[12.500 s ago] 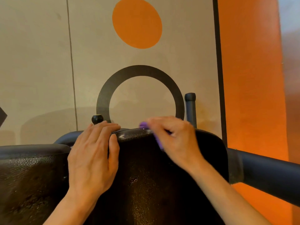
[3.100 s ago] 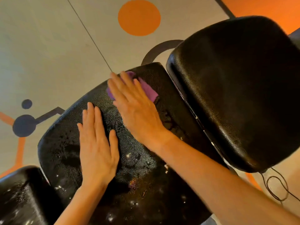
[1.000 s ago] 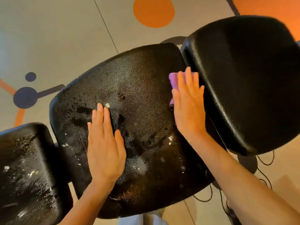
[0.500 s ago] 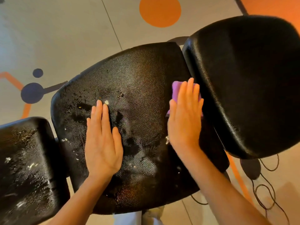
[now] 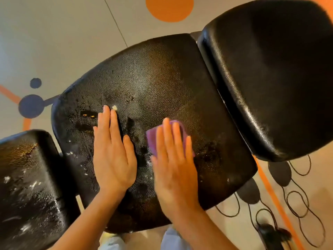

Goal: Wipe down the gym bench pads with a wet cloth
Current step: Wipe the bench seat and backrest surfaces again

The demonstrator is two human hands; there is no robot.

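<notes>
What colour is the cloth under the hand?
Purple. The cloth peeks out under the right hand, in the head view.

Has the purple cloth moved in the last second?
Yes. The purple cloth slid from the middle pad's right edge toward its centre, close to the flat left hand.

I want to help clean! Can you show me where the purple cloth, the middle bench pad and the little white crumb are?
purple cloth (image 5: 151,139): head view, corner left of the fingers.
middle bench pad (image 5: 162,78): head view, bare upper surface.
white crumb (image 5: 114,107): head view, its middle.
</notes>
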